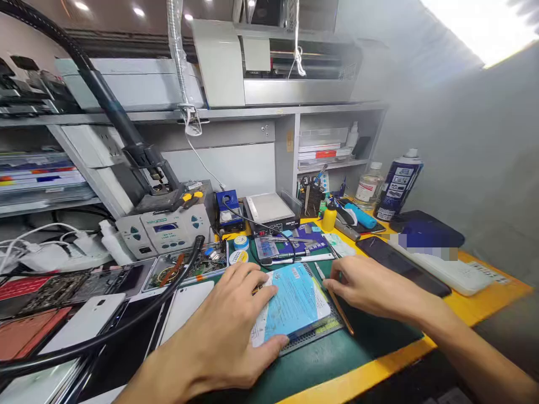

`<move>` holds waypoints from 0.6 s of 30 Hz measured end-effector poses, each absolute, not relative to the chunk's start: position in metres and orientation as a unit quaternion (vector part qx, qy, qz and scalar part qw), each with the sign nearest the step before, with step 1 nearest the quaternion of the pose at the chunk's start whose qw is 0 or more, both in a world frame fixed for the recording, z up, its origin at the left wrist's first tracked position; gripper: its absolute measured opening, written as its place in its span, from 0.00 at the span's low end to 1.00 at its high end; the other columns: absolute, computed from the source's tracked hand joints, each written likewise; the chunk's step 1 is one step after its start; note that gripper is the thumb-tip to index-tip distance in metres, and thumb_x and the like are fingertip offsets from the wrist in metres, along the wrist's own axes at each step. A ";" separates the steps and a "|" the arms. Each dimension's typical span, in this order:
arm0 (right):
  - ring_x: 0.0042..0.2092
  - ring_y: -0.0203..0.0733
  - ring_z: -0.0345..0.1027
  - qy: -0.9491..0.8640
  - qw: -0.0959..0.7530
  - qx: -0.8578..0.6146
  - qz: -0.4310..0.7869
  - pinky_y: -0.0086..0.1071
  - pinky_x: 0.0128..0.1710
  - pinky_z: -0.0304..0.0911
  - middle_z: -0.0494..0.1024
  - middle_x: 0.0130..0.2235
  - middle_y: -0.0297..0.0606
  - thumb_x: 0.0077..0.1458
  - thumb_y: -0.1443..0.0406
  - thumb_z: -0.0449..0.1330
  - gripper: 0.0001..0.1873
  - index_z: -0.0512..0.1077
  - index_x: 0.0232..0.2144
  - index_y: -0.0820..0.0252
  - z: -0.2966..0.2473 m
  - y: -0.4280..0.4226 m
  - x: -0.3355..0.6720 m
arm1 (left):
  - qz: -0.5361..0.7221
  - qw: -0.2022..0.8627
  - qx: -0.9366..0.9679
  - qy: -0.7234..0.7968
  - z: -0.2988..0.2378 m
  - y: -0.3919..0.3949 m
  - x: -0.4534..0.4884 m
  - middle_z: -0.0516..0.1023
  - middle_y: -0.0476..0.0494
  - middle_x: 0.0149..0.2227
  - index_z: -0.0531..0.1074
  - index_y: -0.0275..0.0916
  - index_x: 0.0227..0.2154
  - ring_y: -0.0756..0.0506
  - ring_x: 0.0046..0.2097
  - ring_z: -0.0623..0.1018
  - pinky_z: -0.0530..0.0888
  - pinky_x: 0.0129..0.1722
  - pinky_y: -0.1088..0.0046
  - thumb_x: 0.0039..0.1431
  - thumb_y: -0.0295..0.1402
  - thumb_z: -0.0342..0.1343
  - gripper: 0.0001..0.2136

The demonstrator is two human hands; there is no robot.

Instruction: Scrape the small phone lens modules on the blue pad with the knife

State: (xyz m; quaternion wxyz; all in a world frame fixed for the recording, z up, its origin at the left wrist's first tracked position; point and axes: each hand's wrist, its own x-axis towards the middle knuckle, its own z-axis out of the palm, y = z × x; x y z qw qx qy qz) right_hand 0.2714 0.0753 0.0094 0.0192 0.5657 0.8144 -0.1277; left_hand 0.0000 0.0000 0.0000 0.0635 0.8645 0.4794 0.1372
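My left hand [229, 325] grips the left side of a flat blue and white packet [297, 303], thumb at its near edge and fingers bent over its far-left part. The packet lies on a dark perforated plate [314, 334] on the green work mat [320, 365]. To its right, my right hand [362, 283] pinches a slim tool with a brown handle [340, 308] and a pale, pointed metal tip. The tool slants beside the packet, handle end towards me. Its exact kind is unclear.
A black hose [168, 297] crosses the left side above several phones and boards. Behind stand a soldering station [164, 230], a hot plate [269, 207] and a yellow bottle [329, 217]. On the right are a dark phone [404, 266] and a spray can [398, 185].
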 end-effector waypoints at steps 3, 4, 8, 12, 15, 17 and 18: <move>0.41 0.42 0.76 0.809 0.018 0.573 -0.127 0.41 0.43 0.73 0.79 0.41 0.38 0.68 0.57 0.61 0.13 0.76 0.41 0.62 0.002 0.073 0.261 | 0.142 0.067 0.862 0.483 -0.001 0.000 0.003 0.72 0.41 0.57 0.73 0.42 0.55 0.34 0.63 0.64 0.56 0.70 0.43 0.58 0.49 0.58 0.25; 0.41 0.42 0.76 0.808 0.017 0.576 -0.127 0.40 0.43 0.73 0.79 0.42 0.38 0.68 0.57 0.61 0.12 0.76 0.42 0.62 0.001 0.072 0.259 | 0.143 0.068 0.861 0.483 -0.001 0.000 0.003 0.72 0.41 0.57 0.73 0.42 0.55 0.34 0.63 0.64 0.56 0.69 0.43 0.58 0.49 0.58 0.25; 0.41 0.42 0.75 0.800 0.008 0.585 -0.134 0.40 0.43 0.73 0.79 0.44 0.39 0.68 0.57 0.61 0.12 0.75 0.44 0.61 -0.003 0.072 0.257 | 0.147 0.068 0.861 0.482 -0.002 0.001 0.006 0.72 0.40 0.57 0.73 0.42 0.55 0.34 0.62 0.65 0.55 0.69 0.43 0.59 0.51 0.58 0.25; 0.41 0.42 0.74 0.798 -0.012 0.581 -0.160 0.40 0.42 0.72 0.78 0.42 0.37 0.66 0.58 0.63 0.11 0.75 0.42 0.61 -0.005 0.077 0.258 | 0.154 0.065 0.861 0.481 -0.003 0.001 0.007 0.73 0.41 0.55 0.74 0.42 0.53 0.36 0.61 0.66 0.54 0.69 0.44 0.59 0.51 0.58 0.24; 0.37 0.39 0.73 0.797 -0.049 0.561 -0.220 0.37 0.38 0.72 0.77 0.38 0.35 0.64 0.60 0.65 0.10 0.74 0.40 0.62 -0.006 0.083 0.261 | 0.157 0.068 0.860 0.482 -0.003 0.000 0.008 0.73 0.40 0.55 0.75 0.42 0.52 0.36 0.60 0.66 0.55 0.69 0.44 0.58 0.50 0.58 0.23; 0.28 0.34 0.69 0.778 -0.083 0.550 -0.292 0.30 0.28 0.68 0.74 0.31 0.30 0.64 0.60 0.65 0.10 0.73 0.39 0.62 -0.004 0.088 0.267 | 0.157 0.070 0.859 0.483 -0.003 -0.001 0.009 0.73 0.39 0.54 0.75 0.42 0.51 0.35 0.59 0.66 0.55 0.69 0.43 0.58 0.50 0.58 0.23; 0.24 0.33 0.66 0.763 -0.108 0.543 -0.334 0.28 0.24 0.65 0.72 0.27 0.28 0.63 0.60 0.64 0.10 0.73 0.39 0.61 -0.001 0.091 0.271 | 0.157 0.071 0.858 0.483 -0.002 -0.001 0.009 0.73 0.39 0.54 0.75 0.41 0.51 0.35 0.59 0.67 0.55 0.68 0.42 0.58 0.50 0.58 0.23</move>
